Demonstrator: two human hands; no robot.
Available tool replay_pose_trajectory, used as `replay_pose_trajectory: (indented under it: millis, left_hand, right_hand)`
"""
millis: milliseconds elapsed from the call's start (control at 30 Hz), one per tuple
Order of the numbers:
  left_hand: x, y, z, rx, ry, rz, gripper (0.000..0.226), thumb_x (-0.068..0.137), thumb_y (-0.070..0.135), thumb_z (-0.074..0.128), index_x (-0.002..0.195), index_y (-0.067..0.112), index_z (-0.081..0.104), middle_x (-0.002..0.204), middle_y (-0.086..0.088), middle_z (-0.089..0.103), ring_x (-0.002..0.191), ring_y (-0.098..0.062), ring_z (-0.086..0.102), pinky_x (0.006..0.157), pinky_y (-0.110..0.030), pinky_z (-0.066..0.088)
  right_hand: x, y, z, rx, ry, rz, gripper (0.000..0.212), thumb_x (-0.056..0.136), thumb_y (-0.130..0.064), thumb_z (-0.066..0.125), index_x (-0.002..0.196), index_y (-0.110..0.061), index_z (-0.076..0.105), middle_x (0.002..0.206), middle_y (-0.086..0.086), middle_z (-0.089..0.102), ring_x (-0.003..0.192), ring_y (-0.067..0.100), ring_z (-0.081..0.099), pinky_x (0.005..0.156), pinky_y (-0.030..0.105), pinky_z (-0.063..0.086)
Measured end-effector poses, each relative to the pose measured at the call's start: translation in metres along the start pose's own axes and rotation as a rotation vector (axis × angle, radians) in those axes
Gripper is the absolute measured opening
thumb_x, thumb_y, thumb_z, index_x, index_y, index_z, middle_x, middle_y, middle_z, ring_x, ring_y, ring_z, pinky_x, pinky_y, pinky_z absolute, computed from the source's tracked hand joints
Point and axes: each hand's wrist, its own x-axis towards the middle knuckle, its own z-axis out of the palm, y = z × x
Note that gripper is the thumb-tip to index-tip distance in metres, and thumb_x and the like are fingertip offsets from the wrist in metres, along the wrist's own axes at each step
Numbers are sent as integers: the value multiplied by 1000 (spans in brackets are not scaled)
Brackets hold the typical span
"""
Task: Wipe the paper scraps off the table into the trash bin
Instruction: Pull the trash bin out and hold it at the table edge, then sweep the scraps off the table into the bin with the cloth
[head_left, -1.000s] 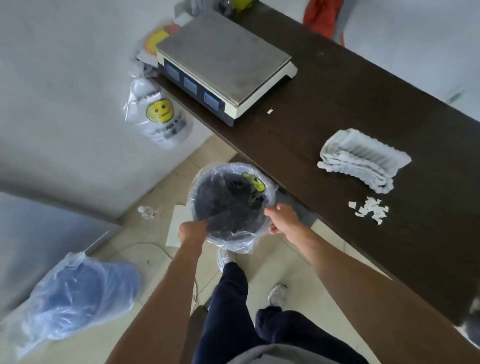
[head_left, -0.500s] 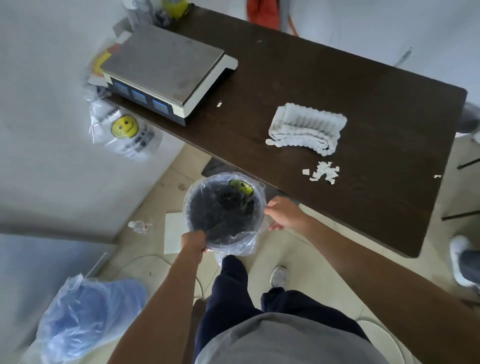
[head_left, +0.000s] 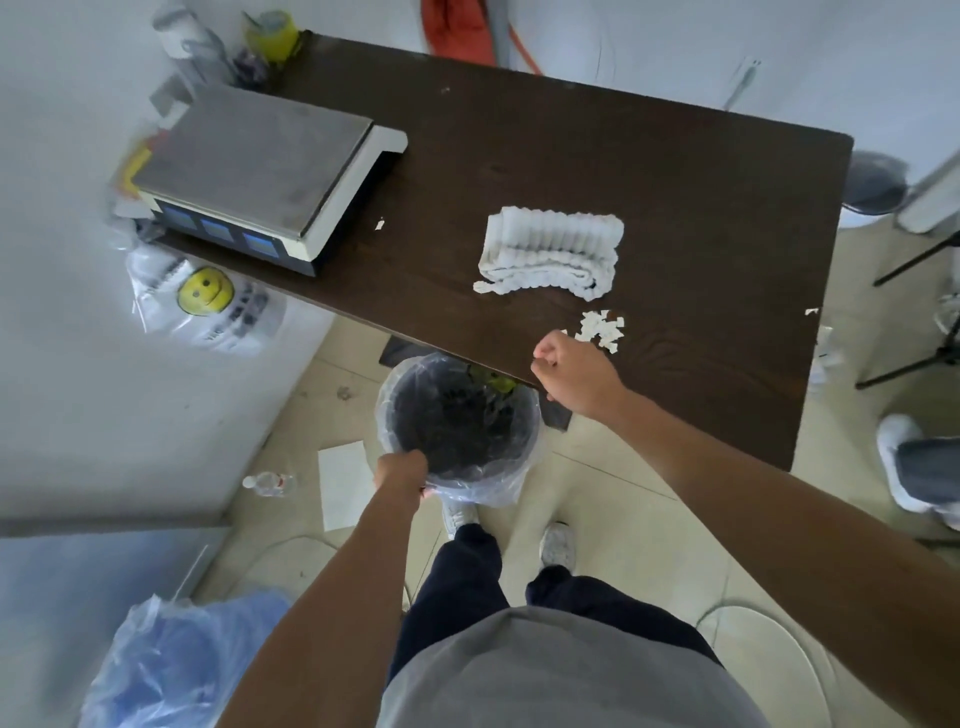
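Observation:
A pile of small white paper scraps (head_left: 601, 330) lies near the front edge of the dark wooden table (head_left: 675, 197). A folded white cloth (head_left: 553, 250) rests just behind the pile. The black trash bin (head_left: 457, 421), lined with clear plastic, sits below the table's front edge. My left hand (head_left: 401, 472) grips the bin's near rim and liner. My right hand (head_left: 574, 375) hovers over the table edge, fingers curled with nothing in them, just short of the scraps. A single scrap (head_left: 380, 224) lies beside the scale, another (head_left: 811, 312) at the right edge.
A weighing scale (head_left: 260, 171) occupies the table's left end. A smiley-face plastic bag (head_left: 208, 301) hangs below it. On the floor lie a water bottle (head_left: 270, 484), a white sheet (head_left: 345, 491) and a blue plastic bag (head_left: 171, 665). Another person's shoe (head_left: 901, 467) stands at right.
My right hand has let go of the bin's rim and risen over the table edge toward the scraps. My left hand keeps hold of the bin, now under the edge.

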Motion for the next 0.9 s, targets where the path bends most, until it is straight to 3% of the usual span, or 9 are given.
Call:
replay_pose_trajectory:
  millis: [67,133,300,467,567,667,900]
  left_hand:
    - [0,10,6,15,-34,27,24,99,16,50,117,1,55,91,-15,61,68,-23,59,48,-26,49]
    - [2,20,12,33,-66,38,24,98,16,52,117,2,52,93,-15,61,76,-26,62,55,-28,52]
    - [12,45,27,80,-111,74,17,96,12,53,110,1,51,84,-14,57,72,-27,61,54,-30,48]
    - [20,59,38,78,-193,81,18,93,7,53,108,-4,53,90,-18,62,79,-32,65,59,-34,51]
    - [31,66,42,42,-230,96,27,87,4,53,112,-5,56,93,-21,65,77,-35,68,65,-37,58]
    - [35,72,44,31,-298,88,28,83,2,55,110,-3,58,93,-21,66,81,-38,71,76,-52,62]
    - [59,88,49,14,-387,126,43,74,9,56,115,-2,59,99,-24,68,79,-38,71,70,-58,61]
  right_hand:
    - [5,0,-15,-17,60,7,25,95,-29,50,114,-16,59,110,1,69,97,23,65,89,36,49]
    - [8,0,-30,-52,88,26,28,95,-30,50,118,-17,59,114,1,67,105,23,62,91,36,47]
    - [13,2,-53,-111,95,93,31,93,-35,50,119,-21,59,112,0,67,103,23,62,91,41,50]
    - [18,-6,-62,-95,142,149,33,93,-32,49,123,-20,57,115,1,66,104,23,61,90,40,50]
    - [22,-23,-69,-161,199,94,37,93,-31,48,128,-19,53,122,0,61,106,23,60,86,36,45]
    - [28,-37,-81,-273,198,20,41,93,-36,51,131,-20,50,124,-2,57,111,21,56,87,37,44]
    - [46,-48,-85,-523,235,-40,63,88,-42,60,141,-16,39,135,8,47,123,30,45,98,47,42]
